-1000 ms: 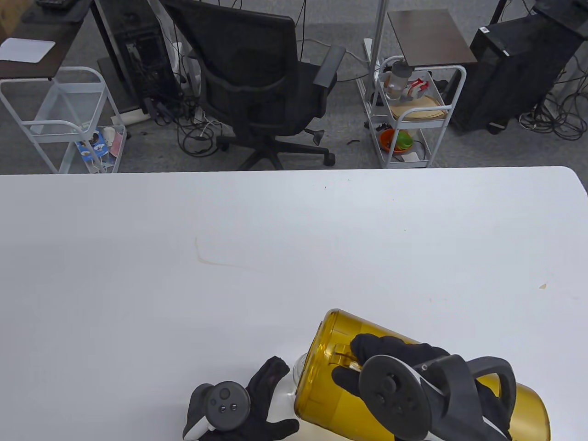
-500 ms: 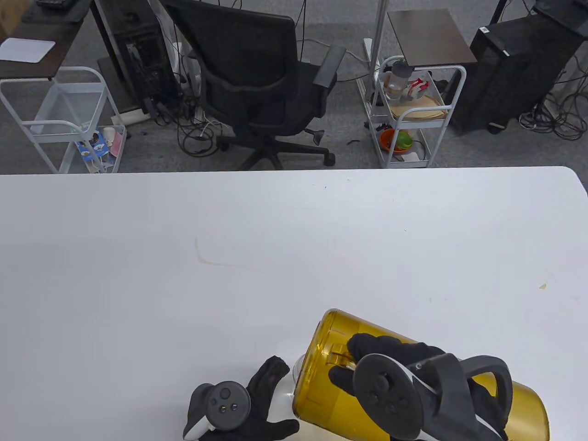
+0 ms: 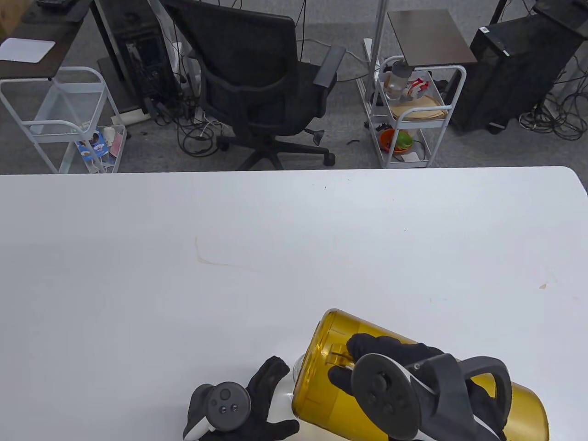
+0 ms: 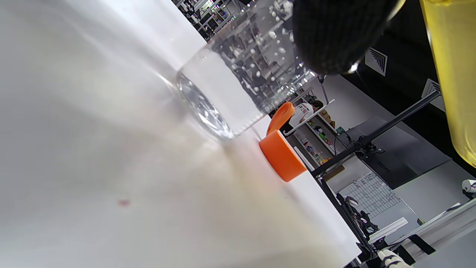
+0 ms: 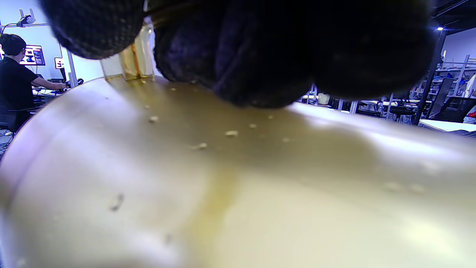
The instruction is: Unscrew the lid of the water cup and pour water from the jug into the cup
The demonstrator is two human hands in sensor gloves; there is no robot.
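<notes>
A yellow translucent jug (image 3: pixel 328 328) is tipped over to the left near the table's front edge. My right hand (image 3: pixel 347 360) grips its handle, and the fingers (image 5: pixel 260 56) fill the top of the right wrist view above the jug's wall (image 5: pixel 223 186). The jug's mouth sits over a clear water cup (image 3: pixel 297 365), which is mostly hidden behind it. My left hand (image 3: pixel 285 395) holds that cup from the left. In the left wrist view the cup (image 4: pixel 238 82) stands on the table with bubbling water inside. Its orange lid (image 4: pixel 282 156) lies on the table just beyond the cup.
The white table (image 3: pixel 294 239) stretches far and to both sides of the hands. Beyond its far edge stand a black office chair (image 3: pixel 262 82) and two white wire carts (image 3: pixel 409 110).
The right hand and jug have shifted very slightly to the left. The left hand has not moved.
</notes>
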